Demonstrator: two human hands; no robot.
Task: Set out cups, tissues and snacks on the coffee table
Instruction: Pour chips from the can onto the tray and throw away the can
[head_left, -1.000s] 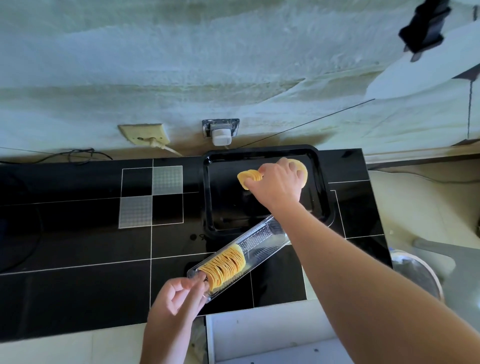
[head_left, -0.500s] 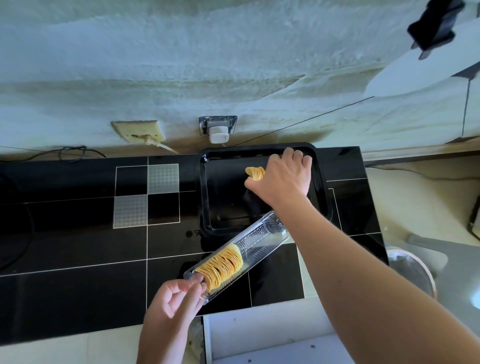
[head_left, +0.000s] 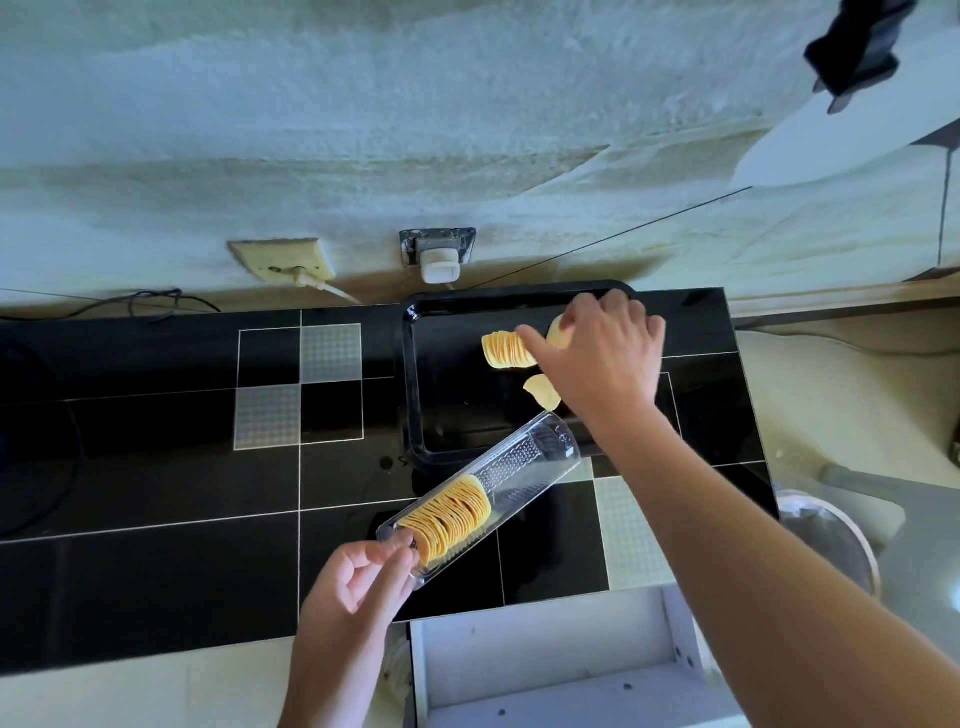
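Right hand (head_left: 602, 358) now spread loosely over black tray (head_left: 415, 395), holding nothing certain, crisps (head_left: 506, 351) newly fanned out there, left hand (head_left: 358, 577) still pinching clear crisp tray (head_left: 519, 467) near end

The left hand (head_left: 358, 577) pinches the near end of a clear plastic chip tray (head_left: 480, 493) lying on the black tiled surface (head_left: 156, 467). At two o'clock from it, the right hand (head_left: 602, 353) reaches over a black tray (head_left: 410, 384), touching a row of chips (head_left: 504, 351); one loose chip (head_left: 543, 391) lies beside them.

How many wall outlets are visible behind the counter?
2: a cream outlet with a plug left of centre, and a grey outlet holding a white adapter just above the tray. None seem hidden.
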